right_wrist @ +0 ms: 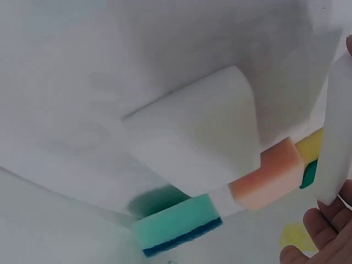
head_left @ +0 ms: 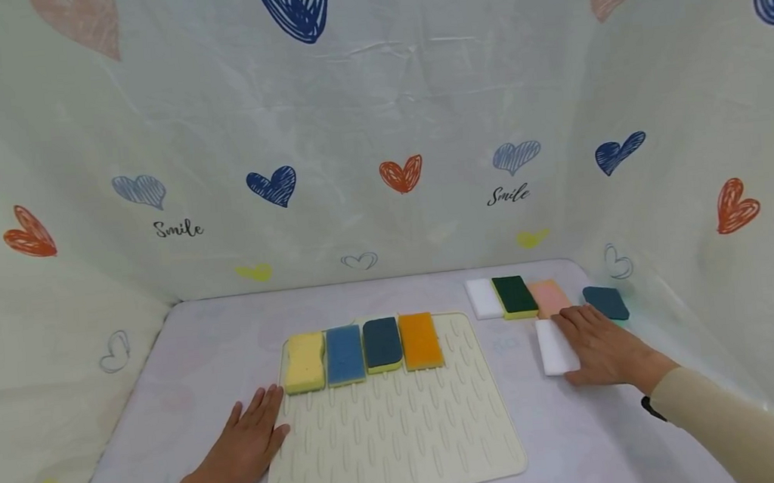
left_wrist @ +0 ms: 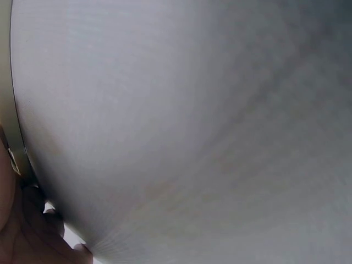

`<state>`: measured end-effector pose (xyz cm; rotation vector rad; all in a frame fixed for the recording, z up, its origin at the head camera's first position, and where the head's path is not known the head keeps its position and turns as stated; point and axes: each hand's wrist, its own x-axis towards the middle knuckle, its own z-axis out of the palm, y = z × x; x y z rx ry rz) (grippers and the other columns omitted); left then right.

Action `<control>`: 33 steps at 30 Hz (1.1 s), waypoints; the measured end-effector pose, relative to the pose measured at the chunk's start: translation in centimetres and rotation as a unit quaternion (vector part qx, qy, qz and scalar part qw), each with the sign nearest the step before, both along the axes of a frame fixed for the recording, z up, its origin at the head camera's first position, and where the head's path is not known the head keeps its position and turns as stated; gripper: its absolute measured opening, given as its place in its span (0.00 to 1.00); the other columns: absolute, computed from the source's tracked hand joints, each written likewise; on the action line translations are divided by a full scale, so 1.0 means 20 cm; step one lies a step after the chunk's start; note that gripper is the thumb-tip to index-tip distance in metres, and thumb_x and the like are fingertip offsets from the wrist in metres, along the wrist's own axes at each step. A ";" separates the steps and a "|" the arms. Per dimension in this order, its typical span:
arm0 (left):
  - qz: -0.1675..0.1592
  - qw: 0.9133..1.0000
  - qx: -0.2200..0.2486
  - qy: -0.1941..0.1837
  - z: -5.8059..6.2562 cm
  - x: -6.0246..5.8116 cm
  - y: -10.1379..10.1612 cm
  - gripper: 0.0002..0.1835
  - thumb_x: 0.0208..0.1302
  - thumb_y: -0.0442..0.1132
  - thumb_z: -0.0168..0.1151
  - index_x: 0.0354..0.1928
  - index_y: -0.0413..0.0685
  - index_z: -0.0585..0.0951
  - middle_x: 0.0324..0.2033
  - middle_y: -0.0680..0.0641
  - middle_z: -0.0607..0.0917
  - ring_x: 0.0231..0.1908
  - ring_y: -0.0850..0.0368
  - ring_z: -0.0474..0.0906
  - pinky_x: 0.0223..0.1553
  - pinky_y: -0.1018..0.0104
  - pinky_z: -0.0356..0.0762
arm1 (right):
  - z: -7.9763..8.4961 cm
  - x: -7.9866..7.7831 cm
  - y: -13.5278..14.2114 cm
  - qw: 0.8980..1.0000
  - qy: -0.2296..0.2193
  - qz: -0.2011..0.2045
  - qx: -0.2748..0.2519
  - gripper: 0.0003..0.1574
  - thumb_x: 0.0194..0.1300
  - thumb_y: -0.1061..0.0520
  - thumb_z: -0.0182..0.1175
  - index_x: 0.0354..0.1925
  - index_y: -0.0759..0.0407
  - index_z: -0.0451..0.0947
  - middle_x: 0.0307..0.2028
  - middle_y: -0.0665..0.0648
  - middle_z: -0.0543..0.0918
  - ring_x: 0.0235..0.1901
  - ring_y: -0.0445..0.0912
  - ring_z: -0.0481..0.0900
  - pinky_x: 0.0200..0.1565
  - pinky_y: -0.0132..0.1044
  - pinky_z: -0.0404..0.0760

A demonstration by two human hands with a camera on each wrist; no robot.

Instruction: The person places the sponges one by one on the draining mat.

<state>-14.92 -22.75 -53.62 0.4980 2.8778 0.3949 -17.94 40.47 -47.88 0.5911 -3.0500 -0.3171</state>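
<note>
My right hand point(head_left: 600, 350) grips a white sponge point(head_left: 554, 348) to the right of the mat. In the right wrist view this held white sponge point(right_wrist: 336, 132) stands between the thumb and the fingers point(right_wrist: 324, 231). A second white sponge point(right_wrist: 198, 132) lies under that wrist, hidden by the hand in the head view. My left hand point(head_left: 242, 446) rests with its fingers extended at the left edge of the cream ribbed mat point(head_left: 402, 437). A yellow sponge point(head_left: 304, 363), a blue sponge point(head_left: 344, 355), a dark blue sponge point(head_left: 382, 344) and an orange sponge point(head_left: 421, 341) line the mat's far side.
Beyond the right hand lie another white sponge point(head_left: 484, 299), a dark green and yellow sponge point(head_left: 516, 296), a pink sponge point(head_left: 548, 297) and a blue and teal sponge point(head_left: 606, 303). A heart-patterned curtain point(head_left: 377, 121) encloses the table point(head_left: 224, 338) at the back and sides.
</note>
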 end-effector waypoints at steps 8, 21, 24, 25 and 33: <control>0.001 1.000 -0.003 0.003 0.00 0.00 -0.01 0.39 0.83 0.54 0.52 0.82 0.36 0.57 0.80 0.32 0.62 0.80 0.31 0.54 0.75 0.25 0.48 | 0.04 -0.09 -0.15 1.000 0.022 0.020 -0.005 0.64 0.54 0.32 0.73 0.72 0.69 0.63 0.68 0.68 0.72 0.68 0.63 0.69 0.72 0.63 0.69; -0.001 1.000 0.002 -0.005 0.01 0.00 -0.01 0.39 0.83 0.54 0.50 0.82 0.36 0.57 0.80 0.34 0.61 0.81 0.31 0.53 0.76 0.26 0.48 | 0.03 -0.28 -0.50 0.996 0.018 0.080 -0.029 0.63 0.58 0.29 0.68 0.74 0.68 0.63 0.69 0.66 0.72 0.68 0.61 0.69 0.70 0.56 0.71; -0.004 1.000 0.006 -0.005 0.01 0.00 -0.01 0.39 0.83 0.55 0.50 0.82 0.36 0.57 0.80 0.34 0.61 0.81 0.31 0.53 0.76 0.25 0.48 | 0.01 -0.30 -0.57 0.995 0.007 0.091 -0.029 0.62 0.60 0.29 0.68 0.74 0.68 0.63 0.70 0.66 0.71 0.68 0.60 0.69 0.69 0.57 0.72; -0.004 1.000 0.007 -0.005 0.01 0.00 -0.01 0.39 0.83 0.55 0.50 0.82 0.36 0.57 0.80 0.34 0.61 0.81 0.32 0.53 0.76 0.26 0.48 | 0.01 -0.31 -0.59 0.995 0.003 0.095 -0.029 0.61 0.60 0.29 0.68 0.74 0.67 0.63 0.70 0.66 0.71 0.68 0.60 0.69 0.69 0.57 0.72; -0.004 1.000 0.006 -0.004 0.01 0.00 -0.01 0.39 0.83 0.54 0.50 0.82 0.36 0.57 0.80 0.33 0.61 0.81 0.32 0.53 0.76 0.26 0.48 | -0.03 -0.36 -0.69 0.995 -0.051 0.085 -0.029 0.61 0.63 0.31 0.67 0.77 0.66 0.60 0.74 0.65 0.67 0.71 0.61 0.67 0.73 0.61 0.68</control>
